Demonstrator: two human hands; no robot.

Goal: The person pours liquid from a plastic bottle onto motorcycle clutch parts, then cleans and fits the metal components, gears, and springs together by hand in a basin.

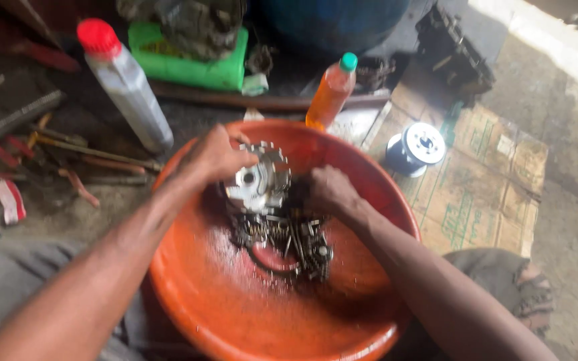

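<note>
Left hand (212, 159) grip closed on toothed metal hub (259, 180), lifted over orange basin (235, 314); right hand (329, 190) palm-down on loose parts (289, 237), grip unclear.

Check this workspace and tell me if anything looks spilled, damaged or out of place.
Nothing looks plainly spilled or broken. The orange basin has a wet sheen, with a loose heap of small metal parts in it. The left hand grips a toothed metal hub; the right hand rests in the heap. Tools lie scattered on the ground.
</note>
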